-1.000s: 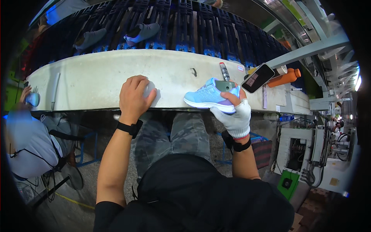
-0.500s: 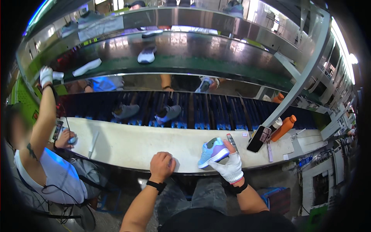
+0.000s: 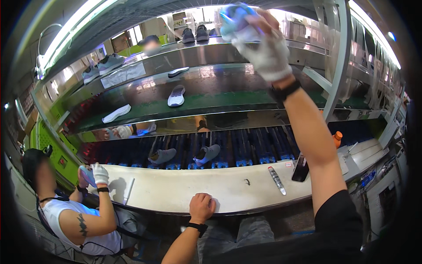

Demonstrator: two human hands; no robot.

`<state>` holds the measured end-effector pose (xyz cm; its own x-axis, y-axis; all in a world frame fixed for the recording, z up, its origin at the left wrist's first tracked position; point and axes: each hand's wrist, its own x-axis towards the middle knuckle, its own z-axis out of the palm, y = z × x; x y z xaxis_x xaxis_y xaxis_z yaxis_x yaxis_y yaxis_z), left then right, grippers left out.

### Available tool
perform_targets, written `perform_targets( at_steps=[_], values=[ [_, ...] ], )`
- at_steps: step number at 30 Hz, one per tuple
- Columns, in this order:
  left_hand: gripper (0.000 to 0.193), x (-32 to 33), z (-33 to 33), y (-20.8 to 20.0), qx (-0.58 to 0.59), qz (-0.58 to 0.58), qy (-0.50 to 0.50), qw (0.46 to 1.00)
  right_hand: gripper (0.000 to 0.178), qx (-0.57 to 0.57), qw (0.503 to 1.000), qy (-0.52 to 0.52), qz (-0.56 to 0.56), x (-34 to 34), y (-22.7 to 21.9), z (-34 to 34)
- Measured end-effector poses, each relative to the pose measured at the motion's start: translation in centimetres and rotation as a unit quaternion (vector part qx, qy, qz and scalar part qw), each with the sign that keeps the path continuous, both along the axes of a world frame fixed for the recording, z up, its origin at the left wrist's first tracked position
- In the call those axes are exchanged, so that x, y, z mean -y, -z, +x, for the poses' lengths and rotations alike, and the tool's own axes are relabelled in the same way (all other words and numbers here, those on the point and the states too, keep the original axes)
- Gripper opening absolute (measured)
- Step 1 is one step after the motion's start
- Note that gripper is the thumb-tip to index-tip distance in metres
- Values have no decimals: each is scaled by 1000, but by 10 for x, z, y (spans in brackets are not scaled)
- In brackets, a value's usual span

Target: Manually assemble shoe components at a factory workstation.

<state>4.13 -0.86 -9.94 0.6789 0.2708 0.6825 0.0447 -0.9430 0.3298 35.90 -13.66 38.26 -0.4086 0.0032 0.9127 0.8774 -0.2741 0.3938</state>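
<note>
Beyond the long cream-white worktable (image 3: 233, 189) runs a dark-blue slatted conveyor (image 3: 244, 147). Higher than the worktable are a glossy dark-and-green shelf (image 3: 228, 99) and long, glowing white tube lamps (image 3: 78, 33). A bright-green perforated panel (image 3: 52, 141) stands beyond the worktable's left end.

Tabletop (image 3: 237, 198), approx L to R: slim pale tool (image 3: 129, 191); small dark bit (image 3: 247, 181); silver tube w/ red tip (image 3: 277, 181), lying at an angle; black-screened phone (image 3: 300, 170), nr the tube; orange bottle (image 3: 337, 138), partly hidden. Just behind: slatted conveyor (image 3: 241, 147), blue edge pcs, w/ 2 shoes on it, one grey (image 3: 162, 156), one grey-lilac (image 3: 207, 154). Green belt (image 3: 220, 99) above, w/ loose soles incl. white one (image 3: 116, 113) & grey-white one (image 3: 176, 96). Pr. black shoes (image 3: 195, 34) up top. Co-worker (image 3: 94, 222) far L, white sleeveless top, holding lilac-blue shoe (image 3: 87, 177).
</note>
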Motion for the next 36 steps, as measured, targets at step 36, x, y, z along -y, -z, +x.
perform_targets(
  at_steps=[36],
  values=[
    [14, -9, -9, 0, -21, -9, 26, 999, 40, -530, 797, 53, -285, -52, 169, 61]
  ],
)
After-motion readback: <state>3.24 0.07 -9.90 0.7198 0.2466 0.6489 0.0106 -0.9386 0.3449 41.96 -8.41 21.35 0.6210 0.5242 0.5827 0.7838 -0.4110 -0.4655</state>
